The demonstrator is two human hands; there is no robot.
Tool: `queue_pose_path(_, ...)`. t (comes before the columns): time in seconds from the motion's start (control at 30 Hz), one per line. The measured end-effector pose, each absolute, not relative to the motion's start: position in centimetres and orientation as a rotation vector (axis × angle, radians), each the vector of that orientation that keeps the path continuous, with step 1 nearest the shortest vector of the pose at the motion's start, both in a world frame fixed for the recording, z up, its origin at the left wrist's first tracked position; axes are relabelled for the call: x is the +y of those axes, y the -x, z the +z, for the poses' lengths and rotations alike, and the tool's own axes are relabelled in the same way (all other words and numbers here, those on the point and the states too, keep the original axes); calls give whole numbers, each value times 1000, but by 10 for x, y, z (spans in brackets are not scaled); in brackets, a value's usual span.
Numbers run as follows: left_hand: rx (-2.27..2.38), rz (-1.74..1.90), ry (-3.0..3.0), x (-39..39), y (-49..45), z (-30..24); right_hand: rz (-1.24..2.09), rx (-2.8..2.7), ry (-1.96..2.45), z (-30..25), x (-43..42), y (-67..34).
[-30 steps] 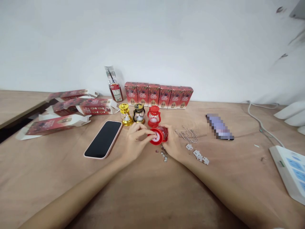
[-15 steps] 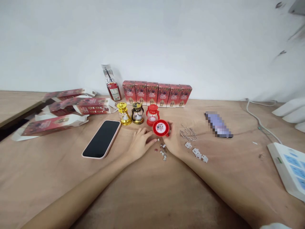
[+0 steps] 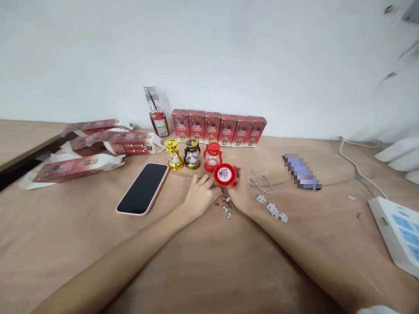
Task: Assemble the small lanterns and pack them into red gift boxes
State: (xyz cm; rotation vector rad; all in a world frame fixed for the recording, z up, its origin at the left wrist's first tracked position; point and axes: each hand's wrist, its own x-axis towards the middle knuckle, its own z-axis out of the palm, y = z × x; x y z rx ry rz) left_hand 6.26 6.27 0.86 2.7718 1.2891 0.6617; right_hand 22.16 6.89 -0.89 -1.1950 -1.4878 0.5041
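Observation:
A small red lantern is tipped in my right hand, its round red base facing me with a white disc and a small metal part inside. My left hand is just left of it, thumb and forefinger closed together; whatever they hold is hidden. Below the fingers lie several small round button cells and a reddish disc. Behind the held lantern stands another red lantern, beside a black-and-gold lantern and a gold lantern.
Red printed boxes line the wall beside a bottle. Opened boxes and a phone lie left. Wire handles, white plastic pieces, a blurred phone, a cable and a white device are right.
The view has shifted slightly, moving the scene right. My left thumb and forefinger have closed where a button cell lay; that cell is out of sight. My right hand still holds the lantern.

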Motion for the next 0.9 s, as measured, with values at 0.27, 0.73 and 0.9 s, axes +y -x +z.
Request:
queue_pose_path(0.27,1311,1501,-2170,62,-50,38,483,-1548,1207,-10,68,-224)
queue_pose_path(0.73,1134,1397,-2695,60,-48,53,444,-1642,1131,-7,63,-223)
queue_pose_path(0.9,1110,1387,-2695,58,-47,53,451,-1663,1098,-7,63,-223)
